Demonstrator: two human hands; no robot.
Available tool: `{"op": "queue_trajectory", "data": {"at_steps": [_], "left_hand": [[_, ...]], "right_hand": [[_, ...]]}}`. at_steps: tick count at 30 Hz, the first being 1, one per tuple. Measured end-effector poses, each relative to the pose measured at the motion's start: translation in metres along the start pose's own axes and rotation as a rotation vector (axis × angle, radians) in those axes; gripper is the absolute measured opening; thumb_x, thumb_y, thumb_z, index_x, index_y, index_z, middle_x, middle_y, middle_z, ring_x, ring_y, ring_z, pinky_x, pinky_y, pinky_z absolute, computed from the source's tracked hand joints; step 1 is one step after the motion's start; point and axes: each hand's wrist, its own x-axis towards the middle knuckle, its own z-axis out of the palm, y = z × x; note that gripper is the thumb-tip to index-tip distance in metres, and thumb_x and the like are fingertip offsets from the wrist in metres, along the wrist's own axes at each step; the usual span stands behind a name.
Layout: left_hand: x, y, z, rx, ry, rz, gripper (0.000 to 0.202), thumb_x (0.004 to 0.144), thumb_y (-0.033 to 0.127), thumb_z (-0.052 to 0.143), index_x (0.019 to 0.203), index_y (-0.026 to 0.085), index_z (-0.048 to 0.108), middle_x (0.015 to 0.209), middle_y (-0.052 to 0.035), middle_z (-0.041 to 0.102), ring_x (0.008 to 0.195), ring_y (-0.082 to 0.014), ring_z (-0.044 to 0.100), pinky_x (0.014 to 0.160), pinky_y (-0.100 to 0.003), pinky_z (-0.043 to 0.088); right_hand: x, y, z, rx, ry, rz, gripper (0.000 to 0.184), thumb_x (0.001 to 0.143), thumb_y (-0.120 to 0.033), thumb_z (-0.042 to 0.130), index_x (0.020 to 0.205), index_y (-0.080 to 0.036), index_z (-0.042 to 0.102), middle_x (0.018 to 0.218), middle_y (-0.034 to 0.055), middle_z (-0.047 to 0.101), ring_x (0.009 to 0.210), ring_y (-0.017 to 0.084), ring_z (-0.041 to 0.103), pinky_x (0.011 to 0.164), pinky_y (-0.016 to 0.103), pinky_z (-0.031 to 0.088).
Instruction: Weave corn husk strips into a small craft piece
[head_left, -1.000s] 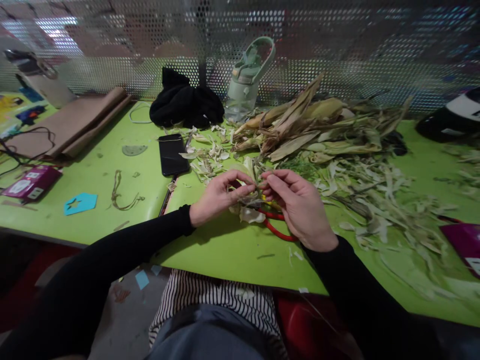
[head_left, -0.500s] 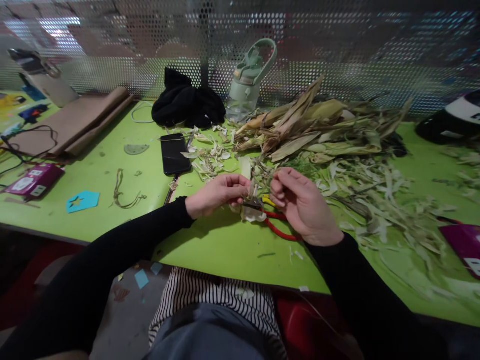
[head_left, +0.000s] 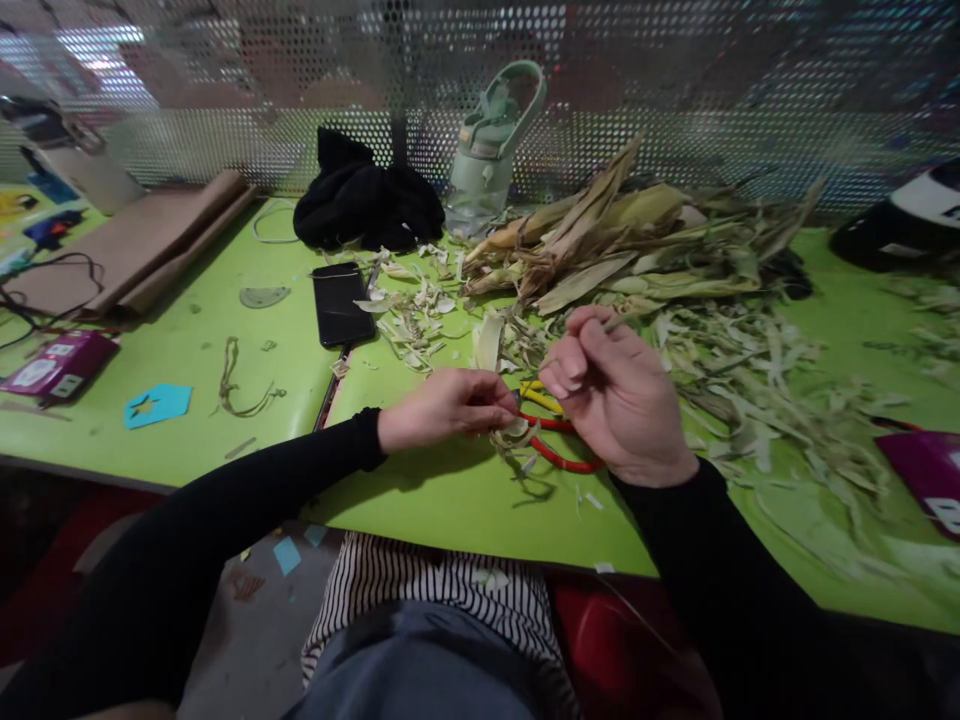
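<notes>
My left hand (head_left: 454, 408) is closed in a pinch on a small piece of pale dried corn husk (head_left: 519, 440), whose ragged bits hang below the fingertips. My right hand (head_left: 626, 405) is raised to the right with its fingers curled together. A thin strand seems to pass through them, though most of it is hidden. Just beneath and between the hands lie a tool with red loop handles (head_left: 566, 462) and another with yellow handles (head_left: 546, 400); their working ends are mostly covered.
A heap of dried corn husks (head_left: 600, 250) lies at the back, with torn husk strips (head_left: 757, 400) spread to the right. A phone (head_left: 343, 305), a black cloth (head_left: 367, 205), a green bottle (head_left: 484, 160) and a blue paper piece (head_left: 157, 406) are also on the table.
My right hand has turned and lifted slightly, fingers still curled. My left hand has shifted a little right, and the husk bits now dangle lower from it. The view has moved slightly.
</notes>
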Motion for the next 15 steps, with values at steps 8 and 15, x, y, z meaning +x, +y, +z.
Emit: {"op": "queue_trajectory", "data": {"at_steps": [8, 15], "left_hand": [[0.004, -0.008, -0.002, -0.224, 0.047, 0.091, 0.015, 0.087, 0.025, 0.068, 0.087, 0.013, 0.059, 0.075, 0.0018, 0.062, 0.057, -0.0046, 0.05, 0.055, -0.019, 0.039], [0.005, -0.009, -0.009, -0.327, 0.175, 0.114, 0.024, 0.08, 0.03, 0.077, 0.087, 0.015, 0.059, 0.068, 0.005, 0.059, 0.052, -0.0034, 0.052, 0.052, -0.017, 0.041]], "right_hand": [[0.008, 0.007, -0.021, -0.658, 0.1, 0.008, 0.041, 0.085, -0.05, 0.068, 0.118, -0.028, 0.061, 0.125, 0.0065, 0.063, 0.082, 0.017, 0.064, 0.071, 0.034, 0.052], [-0.001, -0.009, -0.012, -0.83, -0.191, 0.102, 0.038, 0.082, -0.058, 0.068, 0.081, -0.02, 0.073, 0.076, 0.0028, 0.07, 0.063, 0.014, 0.055, 0.058, 0.029, 0.04]]}}
